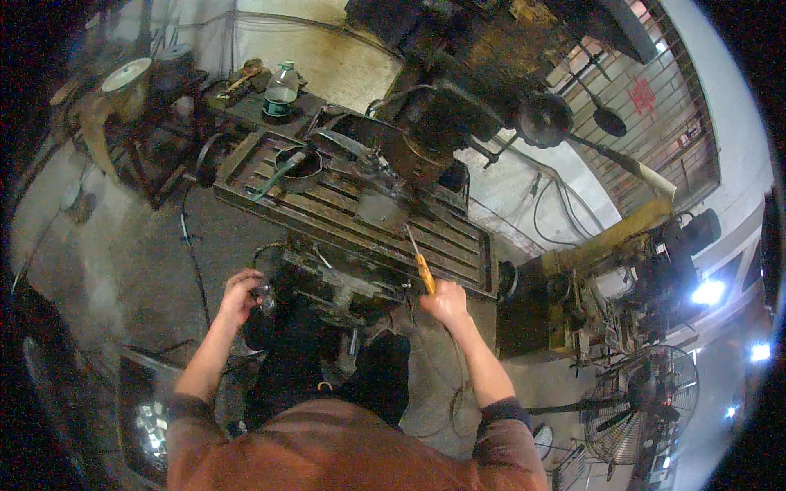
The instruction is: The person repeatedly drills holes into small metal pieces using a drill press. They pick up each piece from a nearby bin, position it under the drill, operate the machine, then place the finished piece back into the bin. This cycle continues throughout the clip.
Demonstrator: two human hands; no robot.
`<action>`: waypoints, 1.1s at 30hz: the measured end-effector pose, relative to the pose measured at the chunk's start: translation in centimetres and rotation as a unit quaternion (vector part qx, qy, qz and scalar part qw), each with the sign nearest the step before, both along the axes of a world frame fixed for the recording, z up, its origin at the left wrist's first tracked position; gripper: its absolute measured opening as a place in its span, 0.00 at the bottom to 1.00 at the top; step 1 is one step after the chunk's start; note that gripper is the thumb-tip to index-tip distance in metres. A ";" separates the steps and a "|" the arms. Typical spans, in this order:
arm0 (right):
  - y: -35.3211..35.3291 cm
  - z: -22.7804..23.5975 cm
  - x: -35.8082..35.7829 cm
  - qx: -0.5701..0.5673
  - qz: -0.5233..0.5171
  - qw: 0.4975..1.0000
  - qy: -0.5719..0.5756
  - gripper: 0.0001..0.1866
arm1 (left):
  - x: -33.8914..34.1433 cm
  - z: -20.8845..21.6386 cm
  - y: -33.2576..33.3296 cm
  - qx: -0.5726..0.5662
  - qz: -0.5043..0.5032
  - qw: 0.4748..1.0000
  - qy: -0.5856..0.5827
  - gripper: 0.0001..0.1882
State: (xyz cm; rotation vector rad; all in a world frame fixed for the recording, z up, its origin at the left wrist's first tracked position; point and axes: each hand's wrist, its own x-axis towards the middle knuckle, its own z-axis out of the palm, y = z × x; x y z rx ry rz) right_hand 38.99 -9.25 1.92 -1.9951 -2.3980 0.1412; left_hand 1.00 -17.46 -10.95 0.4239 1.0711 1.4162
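My right hand (446,303) is closed round the yellow handle of a screwdriver (426,274). Its thin metal shaft points up and left over the slotted machine table (446,245), close to a flat grey metal block (381,209). At the left, my left hand (240,296) has its fingers curled against a small shiny metal knob (264,294) at the machine's front; part of that grip is hidden. Above the block hangs the dark machine head (422,151). On the table's left half stands a dark round pan (297,168) with a green-handled brush (281,173) across it.
A clear plastic bottle (281,90) with greenish liquid stands behind the table's left end. A handwheel (509,280) sticks out at its right end. To the lower right is a large caged fan (643,393). A cable (190,245) hangs down at the left.
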 end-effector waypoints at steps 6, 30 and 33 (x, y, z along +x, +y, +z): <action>7.9 0.8 -5.7 0.012 -0.033 0.999 -0.029 0.20 | 0.1 1.6 -0.6 -0.031 0.002 0.999 0.037 0.08; -10.8 -3.3 -0.7 -0.157 0.170 0.951 0.206 0.10 | 11.6 2.0 5.1 0.035 -0.221 0.972 0.068 0.07; -10.8 -3.1 -0.7 -0.155 0.212 0.938 0.228 0.10 | 11.4 1.7 4.9 0.012 -0.219 0.970 0.100 0.08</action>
